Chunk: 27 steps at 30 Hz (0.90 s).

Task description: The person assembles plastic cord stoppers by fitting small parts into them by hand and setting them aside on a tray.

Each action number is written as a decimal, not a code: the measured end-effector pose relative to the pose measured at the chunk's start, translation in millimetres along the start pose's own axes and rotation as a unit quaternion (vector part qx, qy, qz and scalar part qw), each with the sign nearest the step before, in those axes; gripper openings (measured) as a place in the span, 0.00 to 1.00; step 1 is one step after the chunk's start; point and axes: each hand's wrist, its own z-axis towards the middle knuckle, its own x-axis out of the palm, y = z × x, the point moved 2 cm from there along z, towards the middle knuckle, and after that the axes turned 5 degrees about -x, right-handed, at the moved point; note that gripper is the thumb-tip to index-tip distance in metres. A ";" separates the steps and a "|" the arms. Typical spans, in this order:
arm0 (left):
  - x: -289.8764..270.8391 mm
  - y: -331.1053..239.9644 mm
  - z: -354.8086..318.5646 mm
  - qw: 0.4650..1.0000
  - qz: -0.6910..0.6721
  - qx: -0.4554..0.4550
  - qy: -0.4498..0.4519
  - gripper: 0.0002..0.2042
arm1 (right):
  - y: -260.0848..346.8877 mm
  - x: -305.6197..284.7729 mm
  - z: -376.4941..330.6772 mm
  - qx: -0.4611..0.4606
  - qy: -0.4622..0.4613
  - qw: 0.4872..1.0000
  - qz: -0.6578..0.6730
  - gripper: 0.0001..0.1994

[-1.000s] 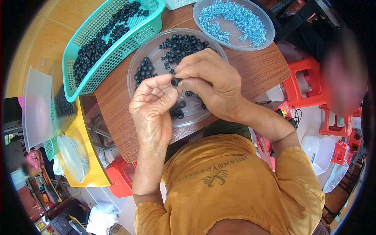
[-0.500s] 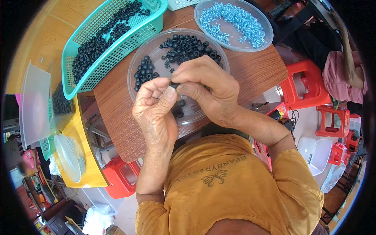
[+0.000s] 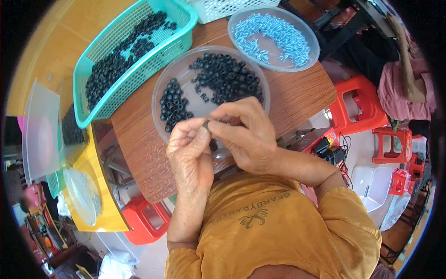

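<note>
My left hand (image 3: 190, 149) and my right hand (image 3: 248, 137) meet fingertip to fingertip over the near part of a round clear tray (image 3: 157, 100). Both are closed in a pinch on one small black piece (image 3: 206, 124); its exact shape is mostly covered by the fingers. Inside the tray lie two heaps of small black round parts with holes: a smaller heap (image 3: 173, 102) on the left and a bigger heap (image 3: 230, 76) at the far right. A few tiny black pieces (image 3: 204, 97) lie between them. My right hand hides the tray's near right part.
A turquoise basket (image 3: 134, 72) of black parts stands at the far left. At the far right is a clear tray (image 3: 278, 66) of light blue pieces; a white basket (image 3: 218, 10) stands behind. Red stools (image 3: 355, 104) and another person's arm (image 3: 411, 76) are to the right.
The tray, table and hands appear slightly lower in the picture. My right fingers have drawn closer together around the small black piece, and more of the left heap shows.
</note>
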 end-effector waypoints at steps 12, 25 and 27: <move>6.8 -2.3 3.8 0.992 0.111 0.056 0.005 0.09 | -61.6 -67.3 17.3 0.003 0.050 0.985 -0.164 0.06; 7.1 9.7 8.7 0.987 0.145 0.063 -0.018 0.10 | -177.0 -115.1 31.5 0.176 0.365 0.855 -0.326 0.06; 6.0 9.2 9.2 0.988 0.144 0.060 -0.012 0.10 | -179.0 -110.2 36.4 0.185 0.402 0.822 -0.359 0.06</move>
